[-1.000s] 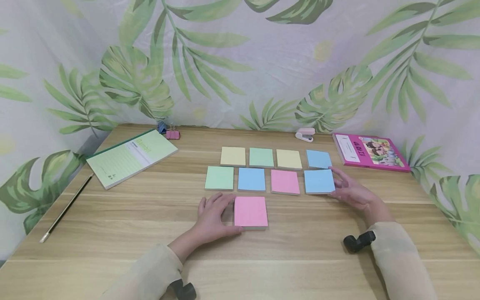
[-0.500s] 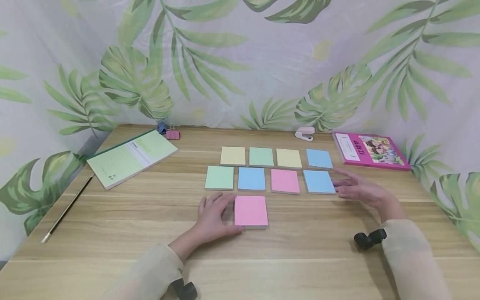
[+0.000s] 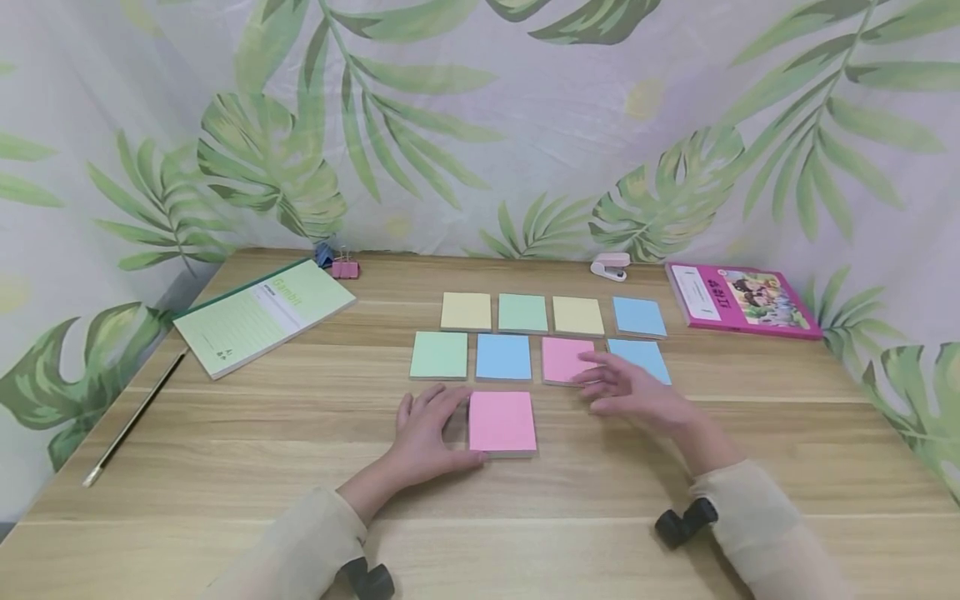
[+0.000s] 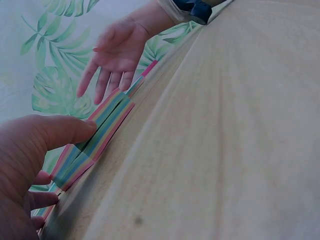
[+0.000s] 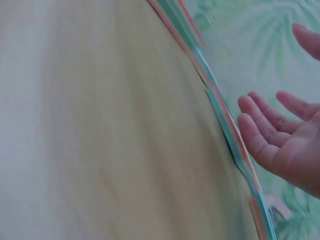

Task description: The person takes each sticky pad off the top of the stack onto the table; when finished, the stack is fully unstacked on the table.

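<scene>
A thick stack of sticky notes with a pink top lies near the middle of the table. Its sides show coloured stripes in the left wrist view. My left hand holds this stack at its left side, thumb on the near edge and forefinger at the far corner. Over the table hovers my right hand, fingers relaxed and holding nothing, partly covering a pink sticky note pad and a blue pad. Beside these lie another blue pad and a green pad.
Behind is a row of yellow, green, yellow and blue pads. A notebook and pencil lie left. Binder clips, a stapler and a pink book are at the back.
My right hand let go of the front-row blue pad at the right, drew back right, then swung left over the pink pad. My left hand has stayed on the stack.
</scene>
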A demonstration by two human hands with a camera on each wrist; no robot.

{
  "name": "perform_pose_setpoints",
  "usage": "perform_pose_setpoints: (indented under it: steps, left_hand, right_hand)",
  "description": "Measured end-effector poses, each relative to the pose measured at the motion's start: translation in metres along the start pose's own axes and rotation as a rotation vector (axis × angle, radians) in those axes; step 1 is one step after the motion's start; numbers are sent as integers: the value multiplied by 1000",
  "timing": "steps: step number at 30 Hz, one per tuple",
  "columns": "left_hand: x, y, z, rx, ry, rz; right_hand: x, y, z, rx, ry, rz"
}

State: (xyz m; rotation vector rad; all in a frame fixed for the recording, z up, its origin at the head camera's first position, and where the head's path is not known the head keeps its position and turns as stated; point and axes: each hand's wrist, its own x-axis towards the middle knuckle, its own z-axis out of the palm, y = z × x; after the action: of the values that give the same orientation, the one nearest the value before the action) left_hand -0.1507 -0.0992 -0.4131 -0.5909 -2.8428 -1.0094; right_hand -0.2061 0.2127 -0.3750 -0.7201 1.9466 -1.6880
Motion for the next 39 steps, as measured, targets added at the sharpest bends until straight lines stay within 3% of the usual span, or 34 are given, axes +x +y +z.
perform_pose_setpoints:
  steps: [3,6,13,24,27,30,33,39]
  left_hand:
    - [0,0,-1,-9,0,-1]
    - [0,1,-1,-16,2,-1]
    - [0,-1,2,-9,7,5]
    - [0,-2,2,-14,13,15]
    - [0,-2,1,-8,13,12]
    - [0,-2,1,-4,10,8]
    - [0,-1,1,4,7,8]
    - [1,-2,2,49,-18,10]
  right_hand:
    - [13,1,22,7,-68,-10]
    - [23,3,37,-56,-89,11]
    - [28,9,56,-277,-52,94]
    - [27,13,74,-565,36,52]
    - [27,8,79,-588,57,32]
    - [28,8,80,-578,69,26]
    - [28,12,77,-498,64,40]
    - [23,8,63,-114,22,90]
